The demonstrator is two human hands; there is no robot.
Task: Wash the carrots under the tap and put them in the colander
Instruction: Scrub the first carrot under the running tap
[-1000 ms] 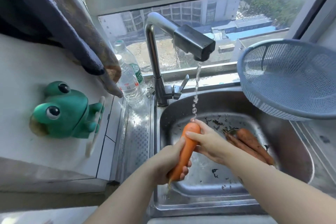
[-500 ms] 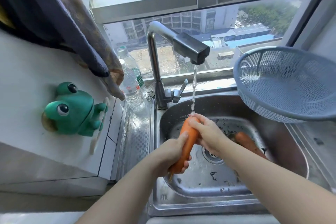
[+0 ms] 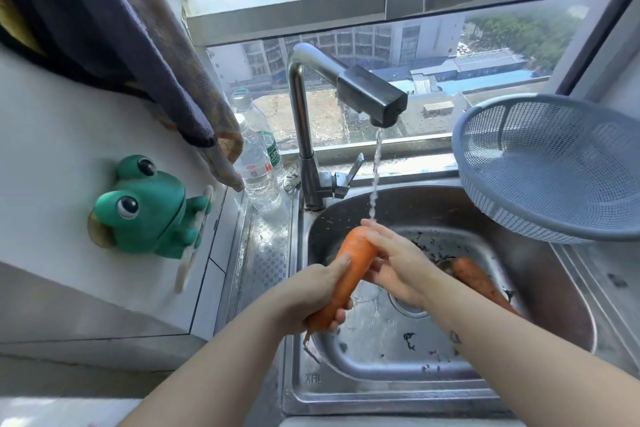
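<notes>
An orange carrot (image 3: 349,265) is held tilted over the steel sink (image 3: 554,288), its thick end under the running stream from the tap (image 3: 372,99). My left hand (image 3: 311,291) grips the carrot's lower, thin end. My right hand (image 3: 398,262) wraps around the carrot's upper part, fingers on its top. Another carrot (image 3: 474,279) lies on the sink's floor at the right, partly hidden by my right forearm. The blue plastic colander (image 3: 554,163) sits empty and tilted at the sink's right rim.
Dark peel scraps lie on the sink floor around the drain (image 3: 405,305). Two clear water bottles (image 3: 256,156) stand left of the tap. A green frog holder (image 3: 145,208) sticks to the white wall at the left, below a hanging cloth (image 3: 145,45).
The carrot stays under the stream in both hands. My right hand has slid slightly along its upper part. The camera has tilted, shifting the whole scene lower in view.
</notes>
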